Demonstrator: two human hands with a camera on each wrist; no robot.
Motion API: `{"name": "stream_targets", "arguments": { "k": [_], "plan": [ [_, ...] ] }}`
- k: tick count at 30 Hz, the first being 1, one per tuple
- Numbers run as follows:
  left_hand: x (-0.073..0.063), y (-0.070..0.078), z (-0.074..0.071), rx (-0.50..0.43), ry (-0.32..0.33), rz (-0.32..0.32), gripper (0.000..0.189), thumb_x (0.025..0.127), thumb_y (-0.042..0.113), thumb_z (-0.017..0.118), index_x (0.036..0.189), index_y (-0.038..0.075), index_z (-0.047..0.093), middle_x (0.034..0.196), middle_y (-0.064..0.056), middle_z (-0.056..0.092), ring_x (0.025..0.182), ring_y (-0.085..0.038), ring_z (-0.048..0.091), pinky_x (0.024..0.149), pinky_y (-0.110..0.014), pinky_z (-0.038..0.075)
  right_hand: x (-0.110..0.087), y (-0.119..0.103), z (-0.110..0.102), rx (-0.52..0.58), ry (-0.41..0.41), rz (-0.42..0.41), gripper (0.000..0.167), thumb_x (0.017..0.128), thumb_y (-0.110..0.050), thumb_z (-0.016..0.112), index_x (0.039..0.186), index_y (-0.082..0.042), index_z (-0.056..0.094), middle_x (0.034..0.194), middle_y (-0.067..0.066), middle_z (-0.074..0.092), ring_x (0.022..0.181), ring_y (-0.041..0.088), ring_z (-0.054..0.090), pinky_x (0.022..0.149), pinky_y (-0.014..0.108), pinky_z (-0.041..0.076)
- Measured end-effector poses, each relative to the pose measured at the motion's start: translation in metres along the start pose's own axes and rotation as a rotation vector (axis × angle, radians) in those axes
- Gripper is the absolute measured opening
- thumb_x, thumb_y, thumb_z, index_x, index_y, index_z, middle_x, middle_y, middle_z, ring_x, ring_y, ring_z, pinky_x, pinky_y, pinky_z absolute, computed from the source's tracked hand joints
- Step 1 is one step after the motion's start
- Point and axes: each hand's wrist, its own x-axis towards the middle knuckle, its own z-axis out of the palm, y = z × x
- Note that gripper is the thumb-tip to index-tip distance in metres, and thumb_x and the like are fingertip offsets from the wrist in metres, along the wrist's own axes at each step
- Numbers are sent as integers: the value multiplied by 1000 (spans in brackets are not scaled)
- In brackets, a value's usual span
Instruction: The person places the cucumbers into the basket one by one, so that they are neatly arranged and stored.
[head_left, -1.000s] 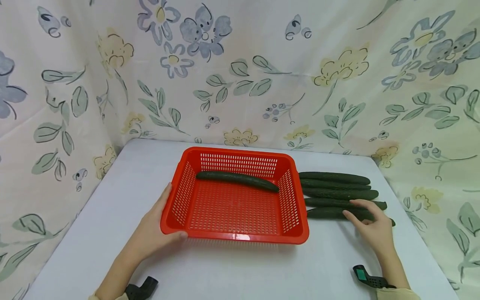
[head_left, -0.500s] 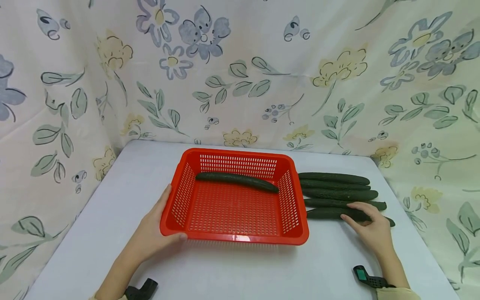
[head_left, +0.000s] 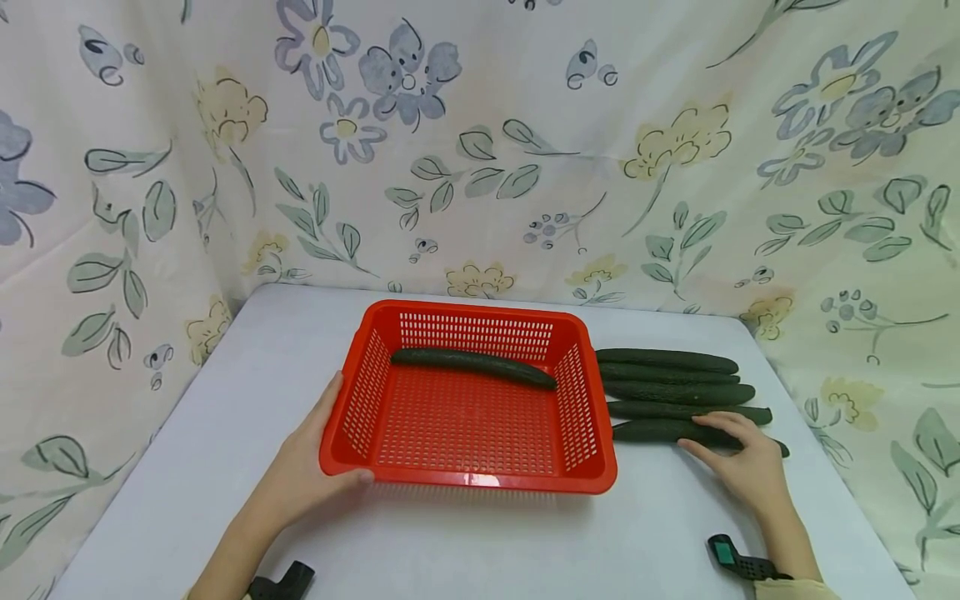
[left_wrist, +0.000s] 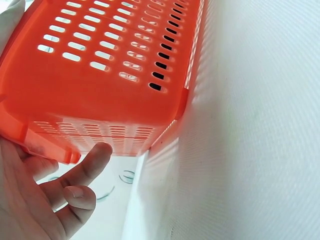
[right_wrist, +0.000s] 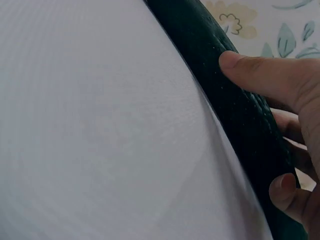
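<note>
A red plastic basket [head_left: 525, 483] with slotted walls stands mid-table, one dark green cucumber [head_left: 472, 364] lying along its far side. My left hand [head_left: 300, 467] holds the basket's near left corner, thumb at the front rim and fingers along the left side. In the left wrist view, some fingertips [left_wrist: 82, 197] show below the slotted wall. To the basket's right, my right hand [head_left: 753, 471] grips the nearest cucumber [head_left: 648, 431] of a row. The right wrist view shows thumb and fingers on either side of that cucumber [right_wrist: 245, 120], close against the white tabletop.
Several more cucumbers [head_left: 675, 392] lie side by side just behind the gripped one, their left ends close to the basket's right wall. A floral curtain [head_left: 480, 167] hangs behind the white table [head_left: 495, 550] and at both sides.
My right hand has closed in on the nearest cucumber, its fingers shifting slightly toward the front and left. The left hand stays at the basket corner. The head view has tilted slightly up.
</note>
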Motion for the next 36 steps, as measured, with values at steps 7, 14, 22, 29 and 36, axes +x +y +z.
{"name": "stream_targets", "arguments": {
  "k": [7,14,22,29,36],
  "plan": [
    [0,0,0,6,1,3,133,74,49,93,173,30,5,169,-19,35,133,-40,55,90,-49,59,1,0,-1,-47,-72,7,44,69,-19,101,107,-7,82,117,17,69,114,45,62,91,63,44],
    [0,-2,0,-8,8,5,132,74,46,93,173,29,6,169,-18,35,133,-40,55,87,-51,63,1,0,-5,-37,-110,40,41,76,-25,98,109,-9,81,120,20,71,116,48,62,94,68,46],
    [0,-2,0,-5,13,12,133,74,47,93,172,31,6,169,-17,35,132,-39,57,85,-47,64,1,2,-14,-9,-167,94,39,82,-32,94,114,-14,81,124,17,72,117,25,59,98,71,44],
    [0,-2,1,3,13,13,133,74,46,93,172,31,5,169,-18,35,132,-40,56,86,-47,63,2,2,-15,-8,-200,178,47,83,-37,92,119,-10,80,128,21,71,125,44,58,100,72,43],
    [0,-2,1,7,14,17,133,74,46,93,173,27,6,170,-20,33,134,-43,55,89,-53,62,-1,4,-15,-28,-213,216,53,83,-39,93,122,-6,79,130,26,71,129,55,55,100,75,42]
  ]
}}
